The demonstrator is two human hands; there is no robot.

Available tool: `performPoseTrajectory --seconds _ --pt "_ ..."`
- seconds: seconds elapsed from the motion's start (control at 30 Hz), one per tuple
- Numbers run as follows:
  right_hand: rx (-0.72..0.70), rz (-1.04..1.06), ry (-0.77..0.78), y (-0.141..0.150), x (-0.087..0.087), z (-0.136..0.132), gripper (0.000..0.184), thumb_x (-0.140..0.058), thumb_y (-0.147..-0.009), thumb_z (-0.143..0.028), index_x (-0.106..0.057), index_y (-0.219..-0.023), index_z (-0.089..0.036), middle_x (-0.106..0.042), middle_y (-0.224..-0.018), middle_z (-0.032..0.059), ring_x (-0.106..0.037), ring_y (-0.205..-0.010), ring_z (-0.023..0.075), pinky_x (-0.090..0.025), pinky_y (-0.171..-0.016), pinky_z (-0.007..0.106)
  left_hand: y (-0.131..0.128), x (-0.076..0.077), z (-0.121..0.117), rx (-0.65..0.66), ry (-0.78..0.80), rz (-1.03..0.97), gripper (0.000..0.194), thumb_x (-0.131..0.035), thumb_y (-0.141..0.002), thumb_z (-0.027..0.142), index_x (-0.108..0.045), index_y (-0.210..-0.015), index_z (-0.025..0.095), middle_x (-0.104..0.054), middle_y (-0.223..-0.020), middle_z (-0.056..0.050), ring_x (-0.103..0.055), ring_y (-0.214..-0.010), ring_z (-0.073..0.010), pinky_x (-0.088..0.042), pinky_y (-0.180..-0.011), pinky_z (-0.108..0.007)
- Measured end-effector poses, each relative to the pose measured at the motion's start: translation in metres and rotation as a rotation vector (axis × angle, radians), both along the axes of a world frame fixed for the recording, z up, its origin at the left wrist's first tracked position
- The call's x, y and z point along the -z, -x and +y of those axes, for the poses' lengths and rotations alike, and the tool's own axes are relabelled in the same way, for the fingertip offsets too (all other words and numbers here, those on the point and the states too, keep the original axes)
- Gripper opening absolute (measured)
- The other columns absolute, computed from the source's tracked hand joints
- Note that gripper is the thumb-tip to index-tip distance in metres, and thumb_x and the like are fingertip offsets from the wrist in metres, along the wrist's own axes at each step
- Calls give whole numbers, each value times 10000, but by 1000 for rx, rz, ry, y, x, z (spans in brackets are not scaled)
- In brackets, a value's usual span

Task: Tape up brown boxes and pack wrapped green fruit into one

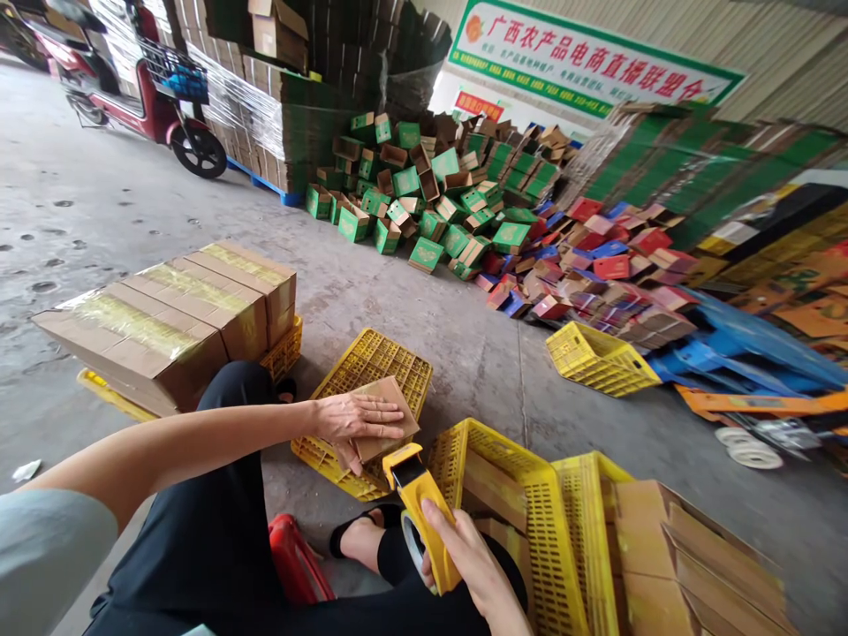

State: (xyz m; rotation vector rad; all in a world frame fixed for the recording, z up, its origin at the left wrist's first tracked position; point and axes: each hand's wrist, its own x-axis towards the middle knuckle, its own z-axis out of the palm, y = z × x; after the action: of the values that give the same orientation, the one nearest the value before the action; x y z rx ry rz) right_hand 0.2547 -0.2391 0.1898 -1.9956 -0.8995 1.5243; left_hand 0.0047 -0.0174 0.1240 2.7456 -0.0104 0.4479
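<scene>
My left hand (361,419) lies flat, fingers stretched out, on top of a small brown cardboard box (390,397). The box rests on an upturned yellow plastic crate (371,353) in front of my knees. In my right hand (457,548) is a yellow tape dispenser (424,503), its fingers wrapped round the body. A roll of tape shows at the dispenser's lower left side. The head of the dispenser is close to the box's near right corner; whether tape touches the box I cannot make out.
Yellow crates (553,530) holding cardboard stand at my right, beside flattened cartons (702,556). Taped boxes (178,309) sit on a crate at the left. Farther off are a heap of green boxes (424,252), red and blue boxes (609,265), a blue pallet jack (748,344) and a red scooter (132,115).
</scene>
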Motion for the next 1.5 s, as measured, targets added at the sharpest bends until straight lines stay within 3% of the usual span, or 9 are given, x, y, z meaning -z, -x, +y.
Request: performPoseTrajectory --seconds 0.17,0.37,0.57,0.7,0.93,1.13,1.27,1.4,1.5 --pt "-14 57 28 -4 9 3 671 -648 -760 -851 -539 -946 -216 -690 -547 5 -657 -466 176 -487 -482 244 -6 -1 -15 -26 -35 65 847 -624 -931 674 -424 -1613 214 -264 -1718 -110 -202 -1605 -345 -153 -1324 -469" --pt "24 114 48 -7 32 6 764 -656 -640 -935 -504 -903 -234 -673 -520 -1 -635 -436 188 -484 -471 268 -8 -1 -28 23 -27 39 840 -513 -1025 544 -209 -1678 112 -216 -1722 -163 -225 -1602 -308 -200 -1320 -428" --pt "30 96 -49 -1 17 -2 716 -638 -741 -888 -549 -963 -213 -692 -559 14 -679 -509 214 -497 -526 282 -6 9 -15 7 -38 28 781 -504 -1034 588 -336 -1643 130 -265 -1701 -182 -234 -1598 -312 -195 -1317 -461" --pt "16 71 -27 -8 7 -11 749 -611 -726 -922 -580 -946 -207 -702 -577 31 -678 -514 209 -503 -527 287 -7 14 -10 -1 -28 17 812 -547 -1010 610 -359 -1632 123 -281 -1691 -192 -246 -1593 -319 -210 -1313 -457" --pt "10 102 -16 -12 21 -19 817 -618 -612 -989 -582 -857 -211 -673 -527 25 -646 -459 187 -500 -485 273 -4 11 -12 -12 7 24 814 -575 -1005 583 -331 -1647 145 -268 -1700 -169 -233 -1595 -315 -170 -1321 -457" --pt "45 81 -25 -9 24 -17 781 -655 -667 -933 -585 -935 -203 -693 -557 16 -659 -468 185 -518 -494 274 -1 1 -16 -15 29 49 827 -613 -973 607 -346 -1646 208 -244 -1715 -134 -213 -1600 -326 -161 -1319 -485" --pt "26 91 -28 -7 36 -9 736 -658 -702 -902 -565 -918 -204 -694 -553 19 -673 -481 189 -496 -486 253 -2 -2 -22 -28 45 47 930 -616 -938 684 -333 -1646 152 -266 -1705 -160 -217 -1601 -329 -153 -1323 -471" --pt "2 66 20 -3 54 8 739 -624 -715 -906 -547 -955 -212 -697 -552 15 -683 -487 210 -517 -491 274 -1 -7 -19 -135 70 27 861 -511 -1002 674 -334 -1639 124 -261 -1705 -173 -219 -1605 -301 -145 -1326 -444" --pt "15 47 54 -3 61 17 725 -622 -733 -891 -536 -984 -217 -703 -563 11 -689 -493 221 -537 -496 293 6 -10 -7 -435 221 -61 784 -420 -1035 669 -385 -1620 148 -256 -1714 -151 -213 -1608 -304 -147 -1322 -467"
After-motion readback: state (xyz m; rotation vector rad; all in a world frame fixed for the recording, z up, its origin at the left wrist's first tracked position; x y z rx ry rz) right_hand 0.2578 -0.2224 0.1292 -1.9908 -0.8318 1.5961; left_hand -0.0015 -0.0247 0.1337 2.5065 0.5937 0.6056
